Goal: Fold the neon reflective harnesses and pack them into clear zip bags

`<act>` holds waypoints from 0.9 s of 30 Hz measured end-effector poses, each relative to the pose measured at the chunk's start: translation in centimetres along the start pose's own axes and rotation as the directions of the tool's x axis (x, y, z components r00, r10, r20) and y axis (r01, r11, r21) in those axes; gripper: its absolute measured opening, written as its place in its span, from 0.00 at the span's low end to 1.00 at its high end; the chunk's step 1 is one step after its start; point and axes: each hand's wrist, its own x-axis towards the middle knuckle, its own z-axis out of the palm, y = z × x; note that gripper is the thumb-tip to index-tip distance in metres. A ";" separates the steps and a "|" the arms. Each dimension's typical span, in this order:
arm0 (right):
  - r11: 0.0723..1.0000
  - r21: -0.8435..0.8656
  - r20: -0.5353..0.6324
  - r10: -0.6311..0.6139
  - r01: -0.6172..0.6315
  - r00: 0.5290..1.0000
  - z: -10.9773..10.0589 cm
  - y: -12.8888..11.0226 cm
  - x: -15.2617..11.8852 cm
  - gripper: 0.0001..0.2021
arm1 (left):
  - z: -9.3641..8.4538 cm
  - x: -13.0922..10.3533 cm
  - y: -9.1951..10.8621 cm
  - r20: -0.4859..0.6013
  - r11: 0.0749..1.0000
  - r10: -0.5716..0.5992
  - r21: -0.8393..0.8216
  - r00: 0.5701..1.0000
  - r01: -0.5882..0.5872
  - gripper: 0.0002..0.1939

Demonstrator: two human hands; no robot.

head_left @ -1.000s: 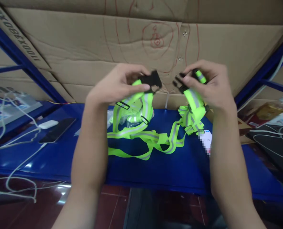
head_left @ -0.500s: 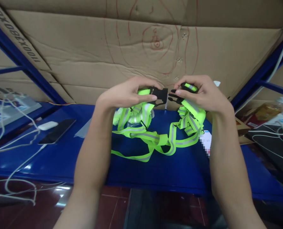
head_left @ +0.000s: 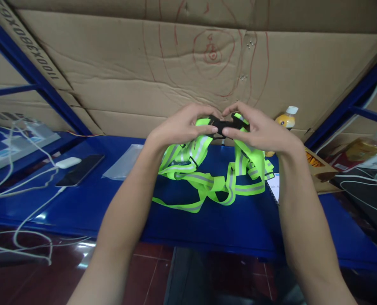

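A black side-release buckle (head_left: 221, 126) is held between my two hands above the blue shelf, its halves meeting. My left hand (head_left: 188, 125) pinches the socket half with thumb and fingers. On the other side, my right hand (head_left: 254, 127) grips the prong half, its thumb at the joint. Neon-yellow reflective straps (head_left: 194, 180) with a silver stripe hang from both halves and lie looped on the shelf below. Whether the prongs are fully seated cannot be made out behind my fingers.
On the blue shelf (head_left: 188, 228) lie a phone (head_left: 80, 170) with a cable, a white earbud case (head_left: 68, 162) and a clear plastic bag (head_left: 123, 163). A power strip (head_left: 23, 146) sits left. A bottle (head_left: 286, 118) and cardboard box (head_left: 321, 173) stand right. Cardboard (head_left: 112, 76) backs the shelf.
My hands have come together, and the prong half has moved into the socket half, closing the gap between them. The view has shifted slightly, showing the bottle behind my right wrist.
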 end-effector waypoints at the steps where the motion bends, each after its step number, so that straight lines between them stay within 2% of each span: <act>1: 1.000 -0.017 0.058 -0.006 0.007 0.998 -0.1 0.0 -0.3 0.15 | 0.4 -0.5 -0.1 -0.031 0.999 0.004 0.039 1.000 -0.003 0.12; 3: 0.996 -0.084 0.150 -0.007 0.020 0.989 0.3 0.0 -1.0 0.08 | 1.6 -1.7 -0.3 -0.107 0.993 0.005 0.115 0.994 0.007 0.13; 4: 0.991 -0.131 0.147 -0.005 0.025 0.989 0.8 0.0 -1.6 0.06 | 2.4 -2.5 -0.4 -0.147 0.990 -0.003 0.136 0.989 0.023 0.15; 6: 0.974 -0.224 0.034 -0.028 0.035 0.999 2.8 0.1 -2.9 0.12 | 4.2 -3.9 -1.0 -0.215 0.990 -0.064 0.111 0.975 0.090 0.18; 8: 0.959 -0.277 -0.115 -0.097 0.062 0.989 5.6 0.4 -4.6 0.23 | 5.8 -5.0 -1.6 -0.242 0.983 -0.179 -0.007 0.954 0.182 0.24; 10: 0.948 -0.309 -0.205 -0.151 0.082 0.967 8.4 0.8 -6.2 0.30 | 7.0 -5.6 -2.2 -0.180 0.954 -0.280 -0.167 0.943 0.251 0.27; 12: 0.952 -0.300 -0.264 -0.150 0.066 0.953 10.3 1.3 -7.6 0.35 | 7.7 -5.8 -2.6 -0.067 0.904 -0.325 -0.314 0.944 0.289 0.26; 14: 0.971 -0.234 -0.237 -0.095 0.038 0.967 11.0 1.6 -8.6 0.38 | 7.9 -6.0 -2.9 0.002 0.864 -0.331 -0.401 0.943 0.304 0.24; 16: 0.994 -0.107 -0.134 -0.025 0.010 0.991 10.7 1.8 -9.0 0.41 | 8.0 -6.2 -3.0 -0.017 0.872 -0.309 -0.405 0.951 0.276 0.22; 18: 0.999 0.039 -0.035 0.024 -0.022 0.999 9.9 2.0 -9.1 0.38 | 8.2 -6.4 -3.1 -0.057 0.917 -0.249 -0.335 0.967 0.216 0.17; 20: 0.991 0.121 0.001 0.065 -0.064 0.998 9.5 2.4 -9.0 0.29 | 8.5 -6.6 -3.2 -0.083 0.950 -0.195 -0.263 0.977 0.167 0.14; 23: 0.988 0.093 0.033 0.118 -0.120 0.993 9.6 2.7 -8.8 0.19 | 9.2 -6.6 -3.1 -0.094 0.974 -0.158 -0.180 0.983 0.140 0.13; 27: 0.998 0.010 0.064 0.065 -0.065 0.996 10.5 2.7 -8.8 0.08 | 10.2 -6.4 -3.0 -0.067 0.981 -0.179 -0.088 0.982 0.173 0.16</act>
